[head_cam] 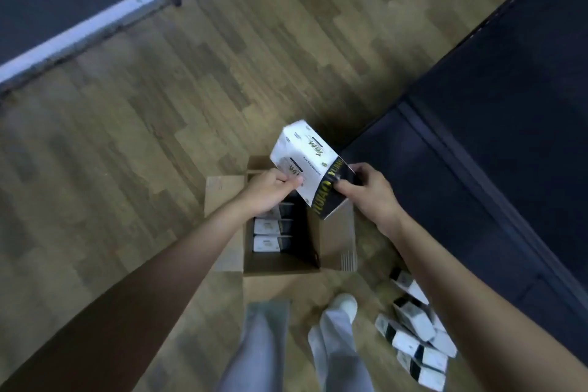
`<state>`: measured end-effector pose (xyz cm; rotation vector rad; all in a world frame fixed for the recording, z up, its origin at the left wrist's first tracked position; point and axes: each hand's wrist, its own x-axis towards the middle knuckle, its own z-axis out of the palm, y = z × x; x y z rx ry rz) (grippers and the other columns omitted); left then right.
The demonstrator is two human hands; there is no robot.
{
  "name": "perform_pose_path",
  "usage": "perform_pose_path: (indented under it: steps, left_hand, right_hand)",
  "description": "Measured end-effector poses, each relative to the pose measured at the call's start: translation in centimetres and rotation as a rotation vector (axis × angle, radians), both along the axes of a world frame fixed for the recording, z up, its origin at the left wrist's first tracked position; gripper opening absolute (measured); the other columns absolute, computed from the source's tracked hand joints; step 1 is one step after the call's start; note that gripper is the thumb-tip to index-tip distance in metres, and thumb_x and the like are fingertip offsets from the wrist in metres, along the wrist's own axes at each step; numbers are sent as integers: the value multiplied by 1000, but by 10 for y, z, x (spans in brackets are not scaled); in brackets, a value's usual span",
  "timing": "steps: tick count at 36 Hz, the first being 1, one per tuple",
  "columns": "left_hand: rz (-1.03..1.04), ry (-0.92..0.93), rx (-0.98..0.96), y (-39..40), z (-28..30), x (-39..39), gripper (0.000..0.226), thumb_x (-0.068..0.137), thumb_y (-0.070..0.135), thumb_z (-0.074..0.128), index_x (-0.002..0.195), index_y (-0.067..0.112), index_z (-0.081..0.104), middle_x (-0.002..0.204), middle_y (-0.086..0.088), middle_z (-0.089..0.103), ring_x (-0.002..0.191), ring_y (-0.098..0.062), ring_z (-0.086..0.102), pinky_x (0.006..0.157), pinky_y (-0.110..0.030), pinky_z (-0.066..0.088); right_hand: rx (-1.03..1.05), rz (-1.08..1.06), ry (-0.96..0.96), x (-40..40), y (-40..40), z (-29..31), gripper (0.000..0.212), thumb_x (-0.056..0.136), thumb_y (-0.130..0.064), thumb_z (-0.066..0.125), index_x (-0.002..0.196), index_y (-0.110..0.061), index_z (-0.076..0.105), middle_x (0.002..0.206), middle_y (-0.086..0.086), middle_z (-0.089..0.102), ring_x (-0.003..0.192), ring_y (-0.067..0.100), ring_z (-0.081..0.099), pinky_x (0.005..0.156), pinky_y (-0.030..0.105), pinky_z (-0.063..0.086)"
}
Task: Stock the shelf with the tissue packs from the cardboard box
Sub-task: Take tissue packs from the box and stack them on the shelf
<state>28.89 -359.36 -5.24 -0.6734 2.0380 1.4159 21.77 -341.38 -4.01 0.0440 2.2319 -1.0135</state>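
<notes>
A white tissue pack point(307, 157) with a black end and yellow lettering is held tilted above the open cardboard box point(280, 264) on the floor. My left hand point(270, 191) pinches its white lower-left edge. My right hand point(369, 191) grips its black end. Inside the box, several more tissue packs point(270, 234) lie in a row on the left side; the right side looks dark and hollow. A dark shelf point(493, 153) runs along the right.
Several loose tissue packs point(416, 340) lie in a heap on the wooden floor at the lower right, beside my feet point(343, 305). Another dark shelf base with a white edge strip point(105, 19) crosses the upper left. Wooden floor spreads between the shelves.
</notes>
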Motion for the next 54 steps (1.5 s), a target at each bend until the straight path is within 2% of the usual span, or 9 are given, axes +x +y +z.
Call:
perform_pose_path:
  steps: [5, 9, 18, 23, 28, 33, 37, 41, 54]
  left_hand:
    - [242, 9, 389, 25, 52, -20, 26, 94, 35, 53, 117, 25, 49, 107, 5, 63, 95, -11, 60, 93, -33, 48]
    - [298, 98, 517, 55, 87, -26, 54, 82, 14, 69, 122, 33, 38, 113, 7, 62, 100, -16, 61, 86, -37, 51]
    - [202, 328, 366, 121, 186, -40, 54, 59, 18, 76, 105, 40, 59, 101, 4, 60, 91, -12, 58, 76, -30, 45]
    - [162, 386, 383, 155, 233, -49, 66, 43, 32, 79, 106, 41, 60, 102, 9, 66, 96, -17, 61, 82, -34, 45]
    - [257, 459, 404, 204, 266, -55, 60, 68, 11, 79, 121, 19, 53, 107, -4, 62, 86, -17, 65, 69, -29, 55]
    - [212, 393, 419, 261, 291, -62, 28, 87, 32, 64, 108, 13, 64, 92, -3, 73, 72, -14, 70, 63, -28, 58]
    - [102, 412, 386, 306, 313, -71, 25, 87, 35, 63, 98, 13, 68, 87, -3, 75, 71, -14, 72, 62, -24, 57]
    - [27, 413, 317, 347, 329, -84, 42, 78, 37, 73, 105, 6, 69, 96, -11, 74, 89, -26, 70, 90, -37, 53]
    - [-460, 357, 314, 498, 347, -102, 57, 76, 55, 68, 116, 15, 64, 105, -5, 73, 98, -21, 68, 92, -36, 52]
  right_hand:
    - [-367, -270, -134, 4, 30, 46, 21, 83, -14, 68, 102, -7, 61, 96, 11, 68, 91, 23, 63, 97, 49, 46]
    - [-415, -135, -180, 3, 63, 78, 20, 89, -9, 61, 108, -9, 57, 99, 9, 67, 88, 17, 64, 94, 40, 48]
    - [-512, -184, -90, -31, 167, 175, 53, 81, -52, 65, 117, -15, 53, 105, -9, 70, 96, 0, 62, 79, 23, 43]
    - [-551, -227, 39, -35, 221, 218, 60, 89, -35, 63, 139, -11, 39, 124, 4, 61, 108, 13, 63, 87, 24, 50]
    - [-588, -201, 113, -23, 258, 255, 52, 87, -21, 68, 134, -18, 44, 125, 6, 60, 99, 15, 66, 70, 22, 53]
    - [-618, -253, 236, -15, 306, 288, 55, 86, -23, 68, 134, -22, 41, 121, 9, 62, 100, 18, 68, 73, 24, 58]
    - [-430, -224, 356, -13, 350, 309, 63, 86, -34, 68, 140, -20, 37, 124, 3, 60, 106, 15, 63, 90, 31, 53]
    - [13, -60, 637, -3, 393, 330, 73, 81, -45, 69, 142, -22, 35, 144, 2, 38, 131, 20, 40, 109, 34, 35]
    - [698, 158, 832, 51, 479, 356, 71, 65, -54, 73, 112, -19, 33, 119, 1, 36, 112, 23, 37, 95, 41, 36]
